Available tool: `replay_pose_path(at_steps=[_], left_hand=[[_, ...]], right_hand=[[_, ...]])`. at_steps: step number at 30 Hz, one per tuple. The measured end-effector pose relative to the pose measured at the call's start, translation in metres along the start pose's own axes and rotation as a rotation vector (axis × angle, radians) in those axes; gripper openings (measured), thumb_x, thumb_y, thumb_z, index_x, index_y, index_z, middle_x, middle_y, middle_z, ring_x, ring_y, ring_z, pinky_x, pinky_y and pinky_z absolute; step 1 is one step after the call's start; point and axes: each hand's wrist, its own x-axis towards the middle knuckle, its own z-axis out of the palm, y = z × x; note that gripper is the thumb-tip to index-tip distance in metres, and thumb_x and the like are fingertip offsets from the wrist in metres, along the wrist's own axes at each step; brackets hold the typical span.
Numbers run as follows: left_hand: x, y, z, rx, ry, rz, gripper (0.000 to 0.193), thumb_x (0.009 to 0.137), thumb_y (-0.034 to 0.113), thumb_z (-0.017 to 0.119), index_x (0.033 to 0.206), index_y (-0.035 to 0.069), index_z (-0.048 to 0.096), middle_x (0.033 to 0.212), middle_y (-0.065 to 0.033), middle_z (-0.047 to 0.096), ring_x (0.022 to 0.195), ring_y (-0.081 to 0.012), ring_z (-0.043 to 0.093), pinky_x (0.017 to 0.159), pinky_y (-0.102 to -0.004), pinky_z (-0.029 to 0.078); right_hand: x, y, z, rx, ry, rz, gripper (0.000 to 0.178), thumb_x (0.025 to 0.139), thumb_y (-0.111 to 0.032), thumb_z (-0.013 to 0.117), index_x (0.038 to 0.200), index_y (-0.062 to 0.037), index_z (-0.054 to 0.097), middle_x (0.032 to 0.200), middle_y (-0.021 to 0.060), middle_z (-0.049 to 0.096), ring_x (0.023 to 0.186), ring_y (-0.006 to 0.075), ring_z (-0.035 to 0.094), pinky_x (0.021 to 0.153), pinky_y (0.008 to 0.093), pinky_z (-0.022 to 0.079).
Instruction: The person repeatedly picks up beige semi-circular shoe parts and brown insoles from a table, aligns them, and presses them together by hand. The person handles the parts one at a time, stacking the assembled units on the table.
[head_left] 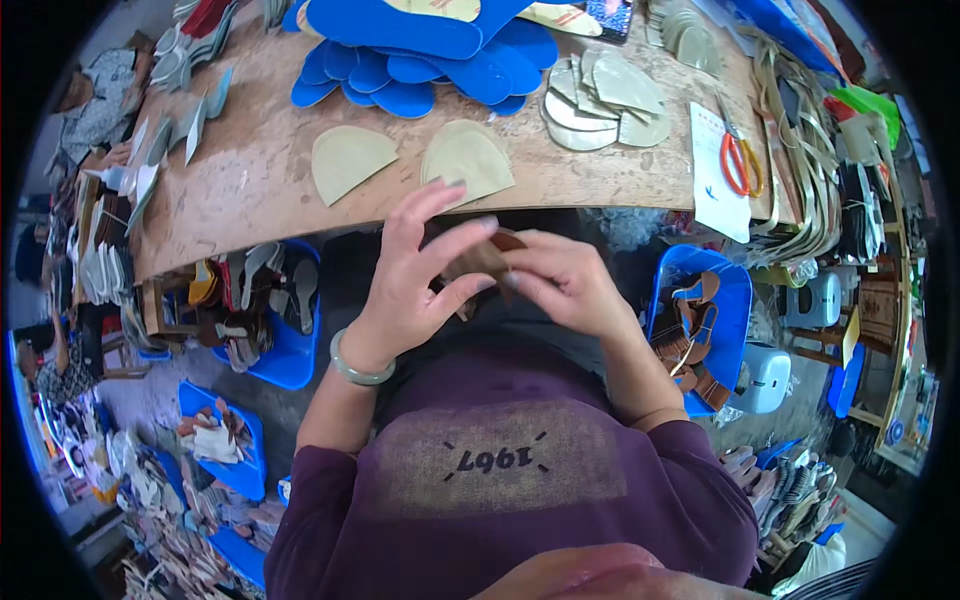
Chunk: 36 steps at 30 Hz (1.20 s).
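Note:
My right hand [570, 285] pinches a brown leather-like shoe piece [480, 262] between thumb and fingers, just off the table's front edge. Close on its left is my left hand [410, 275], open, with fingers spread and the thumb and a finger beside the brown piece; whether they touch it I cannot tell. Part of the piece is hidden behind my fingers. Beyond my left fingertips, a pale half-round piece [470, 158] lies near the table edge, and another pale half-round piece [352, 160] lies to its left.
On the wooden table [260, 190] are piled blue insoles [400, 65], stacked pale pieces [605, 100], and orange-handled scissors [738, 165] on a white paper [715, 190]. Blue bins of shoe parts stand below, at right [735, 275] and left [285, 360]. Another person [60, 370] is at far left.

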Motion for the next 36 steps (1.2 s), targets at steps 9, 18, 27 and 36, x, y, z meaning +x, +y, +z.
replay_pose_path(at_steps=[9, 18, 27, 36], left_hand=[[-0.014, -0.017, -0.001, -0.466, 0.033, 0.024, 0.012, 0.087, -0.003, 0.06, 0.093, 0.006, 0.056, 0.116, -0.0142, 0.063, 0.11, -0.0325, 0.06, 0.094, -0.0395, 0.047], [0.062, -0.091, -0.021, -0.215, -0.39, -0.253, 0.022, 0.095, 0.011, 0.056, 0.115, 0.003, 0.062, 0.1, -0.0025, 0.065, 0.091, -0.0089, 0.058, 0.084, -0.0232, 0.046], [0.091, -0.113, -0.003, 0.181, -0.223, -0.096, 0.027, 0.094, 0.02, 0.06, 0.119, 0.01, 0.062, 0.079, -0.0021, 0.054, 0.072, -0.0097, 0.053, 0.067, -0.026, 0.044], [0.027, -0.01, 0.015, -0.801, 0.026, -0.568, 0.036, 0.101, 0.026, 0.051, 0.121, -0.002, 0.057, 0.107, -0.0086, 0.064, 0.096, -0.0136, 0.062, 0.084, -0.0267, 0.051]], right_hand=[[-0.012, 0.002, -0.01, 0.022, 0.139, 0.163, 0.019, 0.085, -0.001, 0.063, 0.103, -0.0029, 0.07, 0.092, 0.0092, 0.066, 0.08, 0.0156, 0.064, 0.072, 0.0252, 0.05], [-0.034, 0.031, -0.04, 0.239, 0.697, 0.178, 0.024, 0.091, 0.004, 0.058, 0.114, 0.0024, 0.063, 0.11, 0.0038, 0.065, 0.101, 0.009, 0.058, 0.09, 0.0223, 0.044], [-0.035, 0.024, -0.027, 0.228, 0.663, 0.202, 0.037, 0.09, 0.005, 0.058, 0.127, 0.0022, 0.054, 0.117, 0.0105, 0.064, 0.106, 0.0133, 0.06, 0.092, 0.0246, 0.047], [0.012, 0.03, -0.018, 0.647, 0.557, 0.22, 0.034, 0.087, 0.004, 0.063, 0.119, 0.006, 0.054, 0.109, 0.0116, 0.067, 0.099, 0.0125, 0.062, 0.087, 0.0252, 0.049]])
